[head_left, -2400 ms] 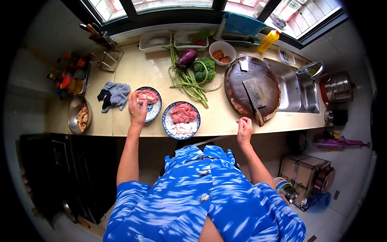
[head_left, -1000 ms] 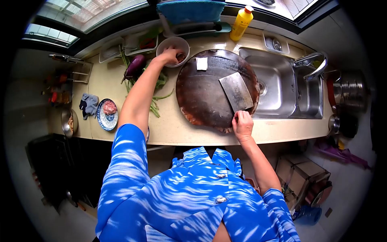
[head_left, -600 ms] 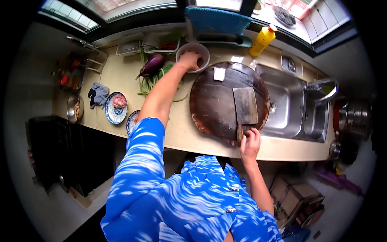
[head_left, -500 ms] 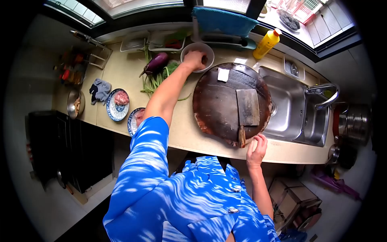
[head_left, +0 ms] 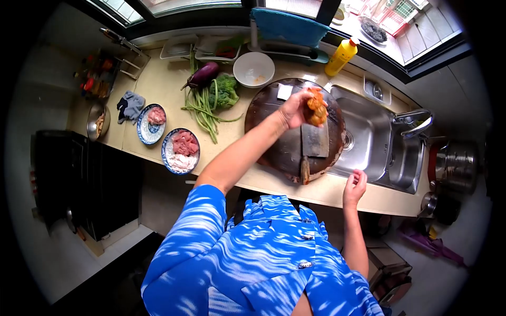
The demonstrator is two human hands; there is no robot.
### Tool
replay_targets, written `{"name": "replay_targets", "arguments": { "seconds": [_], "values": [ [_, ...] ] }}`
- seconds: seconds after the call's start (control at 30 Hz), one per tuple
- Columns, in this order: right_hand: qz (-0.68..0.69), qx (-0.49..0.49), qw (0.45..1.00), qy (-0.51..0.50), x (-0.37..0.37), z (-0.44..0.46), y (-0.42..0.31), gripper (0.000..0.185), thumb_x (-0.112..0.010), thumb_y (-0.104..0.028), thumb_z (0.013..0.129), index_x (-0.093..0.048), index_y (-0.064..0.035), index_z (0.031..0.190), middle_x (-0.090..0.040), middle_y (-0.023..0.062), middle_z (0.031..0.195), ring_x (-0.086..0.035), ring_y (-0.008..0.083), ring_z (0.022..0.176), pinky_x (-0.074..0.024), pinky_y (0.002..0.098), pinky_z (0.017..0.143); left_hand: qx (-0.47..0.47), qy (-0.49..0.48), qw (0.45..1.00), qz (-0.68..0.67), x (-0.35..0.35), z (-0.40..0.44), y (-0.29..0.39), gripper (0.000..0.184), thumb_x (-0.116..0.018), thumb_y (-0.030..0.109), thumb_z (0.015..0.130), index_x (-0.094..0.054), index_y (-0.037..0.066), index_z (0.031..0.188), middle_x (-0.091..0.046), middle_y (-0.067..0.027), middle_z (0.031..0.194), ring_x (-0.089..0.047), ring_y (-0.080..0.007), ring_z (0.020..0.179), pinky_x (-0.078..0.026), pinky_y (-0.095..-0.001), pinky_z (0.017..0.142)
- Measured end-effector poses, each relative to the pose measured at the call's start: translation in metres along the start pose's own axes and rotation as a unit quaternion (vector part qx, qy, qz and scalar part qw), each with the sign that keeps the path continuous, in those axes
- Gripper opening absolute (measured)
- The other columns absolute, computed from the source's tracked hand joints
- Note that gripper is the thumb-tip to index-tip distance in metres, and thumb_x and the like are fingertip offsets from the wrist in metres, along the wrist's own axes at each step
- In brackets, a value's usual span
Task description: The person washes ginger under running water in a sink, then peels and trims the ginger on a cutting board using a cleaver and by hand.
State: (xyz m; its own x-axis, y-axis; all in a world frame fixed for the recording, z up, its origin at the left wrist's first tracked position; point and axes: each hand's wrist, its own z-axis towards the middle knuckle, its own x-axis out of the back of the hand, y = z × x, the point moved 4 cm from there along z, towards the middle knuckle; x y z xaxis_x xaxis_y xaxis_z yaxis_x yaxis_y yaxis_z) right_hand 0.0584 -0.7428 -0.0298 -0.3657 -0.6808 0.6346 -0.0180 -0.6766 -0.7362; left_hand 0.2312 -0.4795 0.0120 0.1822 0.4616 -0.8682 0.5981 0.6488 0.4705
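My left hand (head_left: pixel 296 111) is closed around a lumpy orange-brown piece of what looks like pickled vegetable (head_left: pixel 317 107), held over the round wooden chopping board (head_left: pixel 274 139). Below it on the board lies a cleaver (head_left: pixel 315 141), its wooden handle toward me. A small white square (head_left: pixel 284 92) rests near the board's far edge. The white bowl (head_left: pixel 254 68) behind the board has a few orange traces inside. My right hand (head_left: pixel 355 188) hovers by the counter's front edge near the sink, fingers loosely curled and apart, holding nothing.
Left of the board are broccoli (head_left: pixel 224 90), green beans (head_left: pixel 203 113), an eggplant (head_left: pixel 202 75) and two patterned plates of raw meat (head_left: pixel 181 150). A steel sink (head_left: pixel 363 126) adjoins the board on the right. A yellow bottle (head_left: pixel 341 56) stands by the window.
My left hand has come out of the white bowl and moved right over the board, bringing the orange-brown piece. My right hand has shifted slightly right. The view has tilted a little.
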Motion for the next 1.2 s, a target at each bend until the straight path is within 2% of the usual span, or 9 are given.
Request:
{"name": "replay_targets", "arguments": {
  "seconds": [0.2,0.33,0.57,0.63,0.83,0.93,1.03,1.07,1.2],
  "values": [
    [0.179,-0.148,0.973,0.013,0.043,0.103,0.129,0.013,-0.052,-0.001,0.081,-0.057,0.0005,0.093,-0.060,0.0051,0.087,-0.059,0.0114,0.076,-0.0493,0.0251,0.062,0.061,-0.082,0.987,-0.121,-0.033,0.045,-0.087,0.043,-0.044,0.029,0.082,-0.046,0.016,0.123,-0.049,-0.0165,0.119,-0.044,-0.0429,0.114,-0.040,-0.0631,0.085],
    [0.077,-0.126,0.989,-0.016,0.078,0.200,0.189,0.012,-0.056,-0.003,0.080,-0.058,-0.0005,0.091,-0.061,0.0047,0.077,-0.062,0.0141,0.064,-0.0497,0.0247,0.058,0.041,-0.016,0.987,-0.154,-0.045,0.078,-0.136,0.037,-0.044,0.032,0.085,-0.053,0.013,0.116,-0.052,-0.0173,0.117,-0.041,-0.0444,0.118,-0.035,-0.0660,0.090],
    [0.171,-0.295,0.940,-0.003,0.095,0.329,0.244,0.020,-0.055,-0.003,0.078,-0.056,-0.0042,0.098,-0.057,0.0040,0.075,-0.056,0.0117,0.058,-0.0450,0.0242,0.045,0.031,0.130,0.980,-0.146,-0.040,0.136,-0.175,0.020,-0.059,0.024,0.081,-0.057,0.012,0.098,-0.059,-0.0125,0.101,-0.052,-0.0415,0.104,-0.039,-0.0645,0.086],
    [0.262,-0.333,0.905,-0.025,0.093,0.359,0.253,0.004,-0.057,-0.007,0.075,-0.056,-0.0113,0.076,-0.055,-0.0002,0.069,-0.052,0.0103,0.058,-0.0430,0.0253,0.046,0.012,0.195,0.970,-0.147,-0.040,0.145,-0.185,0.018,-0.060,0.020,0.079,-0.057,0.013,0.095,-0.057,-0.0133,0.102,-0.052,-0.0430,0.103,-0.037,-0.0663,0.088],
    [0.453,-0.431,0.779,-0.032,0.082,0.393,0.261,0.007,-0.054,-0.007,0.070,-0.052,-0.0095,0.076,-0.053,0.0024,0.068,-0.053,0.0147,0.065,-0.0437,0.0321,0.060,0.050,0.220,0.959,-0.170,-0.038,0.167,-0.209,0.033,-0.055,0.023,0.077,-0.055,-0.001,0.100,-0.056,-0.0178,0.103,-0.052,-0.0409,0.101,-0.036,-0.0646,0.090],
    [0.486,-0.416,0.766,-0.067,0.087,0.373,0.237,0.006,-0.053,-0.007,0.070,-0.051,-0.0099,0.075,-0.052,0.0005,0.068,-0.052,0.0137,0.065,-0.0418,0.0317,0.061,0.044,0.240,0.954,-0.173,-0.037,0.179,-0.226,0.036,-0.055,0.027,0.078,-0.054,0.000,0.102,-0.054,-0.0184,0.104,-0.051,-0.0407,0.102,-0.036,-0.0648,0.090],
    [0.309,-0.275,0.910,-0.013,0.089,0.346,0.227,0.016,-0.057,-0.011,0.074,-0.058,-0.0065,0.090,-0.056,-0.0009,0.079,-0.051,0.0091,0.069,-0.0414,0.0261,0.064,0.071,0.313,0.925,-0.206,-0.026,0.185,-0.246,0.039,-0.057,0.033,0.078,-0.053,0.003,0.103,-0.053,-0.0137,0.105,-0.048,-0.0397,0.103,-0.035,-0.0664,0.089],
    [0.247,-0.134,0.951,0.130,0.078,0.325,0.220,0.026,-0.057,-0.012,0.076,-0.059,-0.0040,0.100,-0.057,-0.0008,0.086,-0.052,0.0100,0.073,-0.0445,0.0265,0.068,0.043,0.332,0.924,-0.184,-0.021,0.185,-0.253,0.035,-0.055,0.034,0.079,-0.051,0.008,0.102,-0.055,-0.0128,0.101,-0.049,-0.0387,0.102,-0.035,-0.0672,0.088],
    [0.055,0.146,0.981,-0.117,0.010,0.198,0.144,0.038,-0.058,-0.021,0.074,-0.057,-0.0060,0.110,-0.063,0.0093,0.093,-0.058,0.0240,0.093,-0.0455,0.0335,0.086,0.070,0.399,0.895,-0.187,0.002,0.187,-0.278,0.033,-0.043,0.040,0.087,-0.050,0.010,0.100,-0.057,-0.0122,0.094,-0.051,-0.0386,0.097,-0.037,-0.0645,0.087]
  ]
}}
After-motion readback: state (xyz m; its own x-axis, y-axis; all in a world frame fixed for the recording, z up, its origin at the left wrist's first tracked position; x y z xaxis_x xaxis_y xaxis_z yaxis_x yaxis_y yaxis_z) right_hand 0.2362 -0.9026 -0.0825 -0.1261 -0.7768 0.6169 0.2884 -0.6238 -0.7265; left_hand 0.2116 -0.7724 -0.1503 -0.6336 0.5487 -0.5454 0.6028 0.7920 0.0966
